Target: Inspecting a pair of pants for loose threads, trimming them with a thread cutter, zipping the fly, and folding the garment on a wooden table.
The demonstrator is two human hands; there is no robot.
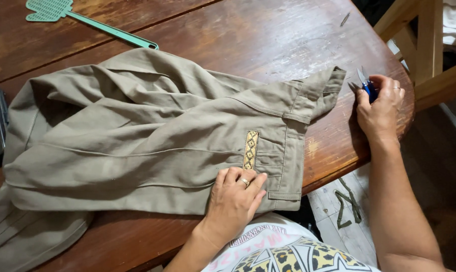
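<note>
Left hand [233, 201] pressed flat on khaki trousers [137, 136] beside patterned pocket trim [251, 149], gripping nothing. Right hand [380, 108] clutched blue thread snips [366, 84] off the waistband, over the wooden worktop [248, 35]. Looked barely started; trim intact. Green fly swatter [86, 20] further back.

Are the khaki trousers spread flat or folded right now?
Folded: the khaki trousers lie doubled over on the wooden table, waistband toward the right hand, left hand pressing them.

- We see khaki trousers [137, 136], crumpled, spread flat; patterned yellow pocket trim [251, 149] just beyond the left fingertips [235, 174].
- Small blue-handled snips [365, 83], blades pointing away, pinched between the right fingers [384, 83].
</note>
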